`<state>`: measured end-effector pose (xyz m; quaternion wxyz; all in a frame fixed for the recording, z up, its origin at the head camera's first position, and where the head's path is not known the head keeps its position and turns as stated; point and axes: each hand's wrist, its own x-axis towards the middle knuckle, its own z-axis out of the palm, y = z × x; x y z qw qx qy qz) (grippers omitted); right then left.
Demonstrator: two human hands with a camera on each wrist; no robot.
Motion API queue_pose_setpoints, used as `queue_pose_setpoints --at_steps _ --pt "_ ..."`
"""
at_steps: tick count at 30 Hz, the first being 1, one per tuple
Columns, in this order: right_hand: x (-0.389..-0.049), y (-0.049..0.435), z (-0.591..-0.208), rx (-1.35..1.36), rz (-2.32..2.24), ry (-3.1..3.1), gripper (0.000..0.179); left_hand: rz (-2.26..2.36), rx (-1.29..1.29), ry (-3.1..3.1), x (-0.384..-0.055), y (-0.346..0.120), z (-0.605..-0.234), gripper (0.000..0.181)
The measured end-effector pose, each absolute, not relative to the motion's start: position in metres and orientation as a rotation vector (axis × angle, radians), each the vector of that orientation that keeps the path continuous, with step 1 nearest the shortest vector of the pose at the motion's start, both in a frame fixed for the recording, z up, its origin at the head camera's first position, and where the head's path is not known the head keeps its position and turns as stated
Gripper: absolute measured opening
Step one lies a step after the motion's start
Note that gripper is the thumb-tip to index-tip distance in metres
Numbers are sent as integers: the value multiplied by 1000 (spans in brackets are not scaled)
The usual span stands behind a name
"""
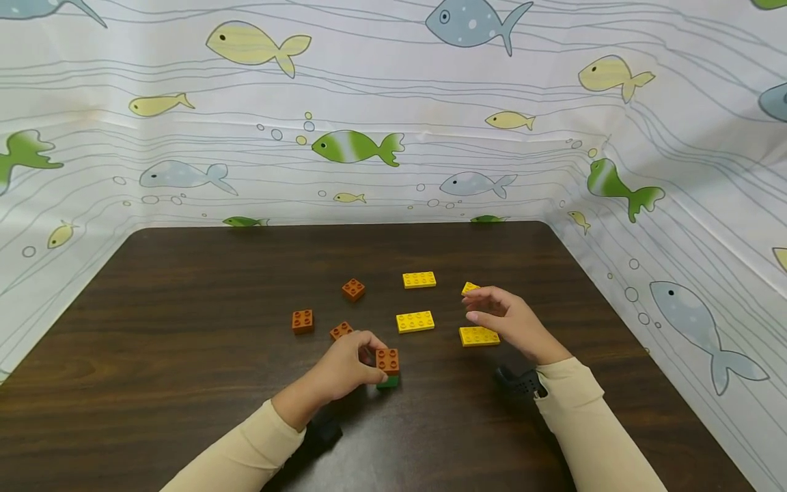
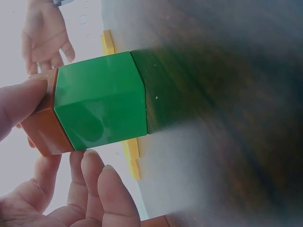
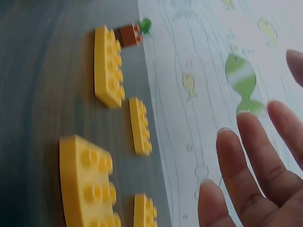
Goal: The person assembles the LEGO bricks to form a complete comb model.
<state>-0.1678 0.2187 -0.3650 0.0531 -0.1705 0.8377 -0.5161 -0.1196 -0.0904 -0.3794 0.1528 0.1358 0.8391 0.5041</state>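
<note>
My left hand (image 1: pixel 344 363) pinches an orange-brown toy brick (image 1: pixel 387 359) between thumb and fingers. This brick sits on top of a green block (image 2: pixel 102 101), which stands upright with its bottom at the dark table top. Most of the green block is hidden from the head view. My right hand (image 1: pixel 507 321) hovers with loosely extended fingers and nothing in them. Its fingertips overlap a far yellow brick (image 1: pixel 470 288) in the head view, and another yellow brick (image 1: pixel 479 336) lies just below the hand. In the right wrist view its fingers (image 3: pixel 236 161) are spread apart.
Two more yellow bricks, one farther (image 1: pixel 419 279) and one nearer (image 1: pixel 415 322), lie mid-table. Loose orange-brown bricks (image 1: pixel 353 290) (image 1: pixel 302 322) lie to the left, one brick (image 1: pixel 341 331) partly behind my left hand. A fish-patterned white sheet (image 1: pixel 369 89) rises around the table (image 1: pixel 184 287).
</note>
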Motion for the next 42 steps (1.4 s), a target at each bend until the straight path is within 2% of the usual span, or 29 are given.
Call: queue_pose_setpoints --at_steps 14,42 --pt "-174 249 -375 -384 -1383 2605 45 1440 392 2410 -120 -90 -379 33" --pt "-180 253 -390 -433 -914 2710 46 1461 392 2381 -119 -91 -381 33"
